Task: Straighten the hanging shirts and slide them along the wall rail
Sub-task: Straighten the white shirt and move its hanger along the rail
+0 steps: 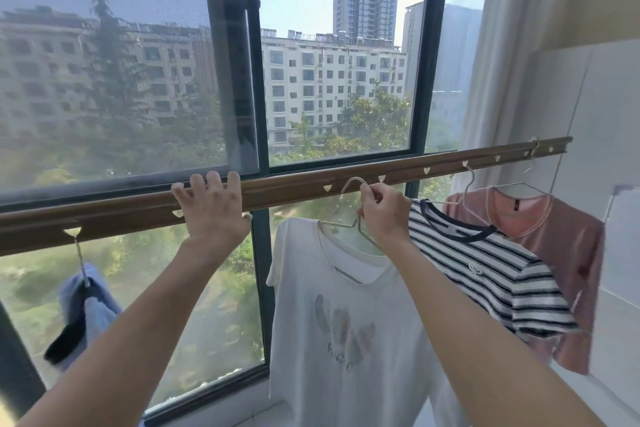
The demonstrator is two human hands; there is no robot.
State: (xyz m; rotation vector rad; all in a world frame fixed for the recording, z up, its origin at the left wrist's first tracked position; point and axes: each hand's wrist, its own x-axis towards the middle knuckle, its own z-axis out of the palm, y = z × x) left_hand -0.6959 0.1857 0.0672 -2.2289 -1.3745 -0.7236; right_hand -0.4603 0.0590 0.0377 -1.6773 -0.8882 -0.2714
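A brown rail (298, 180) with heart-shaped holes runs across the window, rising to the right. My left hand (211, 208) grips the rail from the front, fingers curled over its top edge. My right hand (381, 208) pinches the neck of a pale wire hanger (349, 184) whose hook sits at the rail. A white T-shirt (346, 322) with a faint feather print hangs from that hanger. To its right hang a navy-and-white striped shirt (491, 274) and a pink shirt (554, 232), each on its own hanger.
A blue garment (86, 312) with a black part hangs from the rail at the far left. Dark window frames (258, 87) stand behind the rail. A white tiled wall (595, 107) and a pale curtain close off the right side.
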